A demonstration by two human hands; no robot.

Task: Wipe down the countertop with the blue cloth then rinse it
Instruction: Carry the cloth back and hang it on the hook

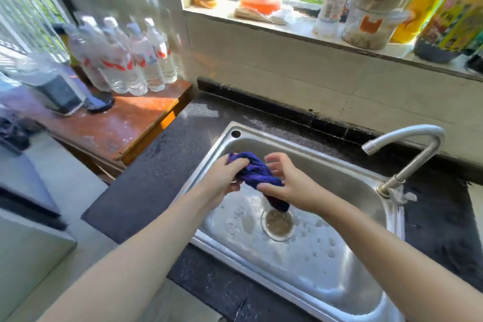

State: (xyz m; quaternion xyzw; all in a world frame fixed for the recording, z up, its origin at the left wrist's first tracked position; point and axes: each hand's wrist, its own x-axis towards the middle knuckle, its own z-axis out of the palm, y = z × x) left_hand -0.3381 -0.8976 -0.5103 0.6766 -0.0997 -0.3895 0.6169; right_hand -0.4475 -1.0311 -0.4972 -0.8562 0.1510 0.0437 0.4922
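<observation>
The single head-mounted camera looked forward and steeply down from above the person's forearms, close enough that both arms filled the lower frame. The wide-angle lens bent straight edges toward the borders. The left hand [222, 178] and right hand [287, 185] sat near frame centre, over the sink [326, 282]. Beyond the fingertips, the windowsill [287, 31] crossed the upper frame; left of the fingers lay the countertop [146, 191]. No second view was supplied.
</observation>
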